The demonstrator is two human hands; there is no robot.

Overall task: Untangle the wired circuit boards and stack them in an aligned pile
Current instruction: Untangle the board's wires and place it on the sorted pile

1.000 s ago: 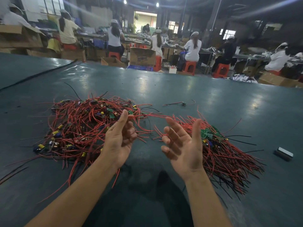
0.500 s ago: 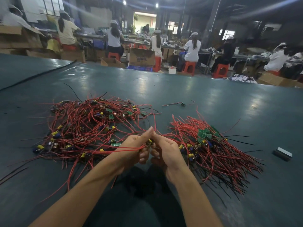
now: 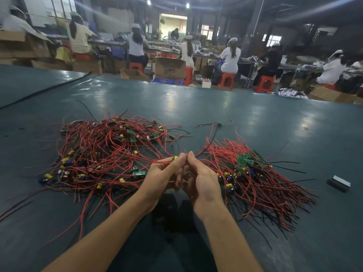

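Two hands meet in the head view, fingertips almost touching. A board (image 3: 174, 158) with a yellow capacitor is pinched at the tips of the curled left hand (image 3: 163, 179). Its leads (image 3: 200, 152) are pinched by the curled right hand (image 3: 204, 181). A tangle (image 3: 102, 152) lies left of the fingers and the pile (image 3: 259, 173) lies right of them, both on the table (image 3: 275, 118).

The step is probably best done slowly. The leads should be run through the right fingertips until straight, and any snagged loop lifted free rather than yanked, since a joint could tear. The board should then be laid on the pile, board over boards and leads parallel.

Print is seen on a carton (image 3: 170, 68) far beyond the fingers, but it is too blurred to be read. No other writing can be made out.
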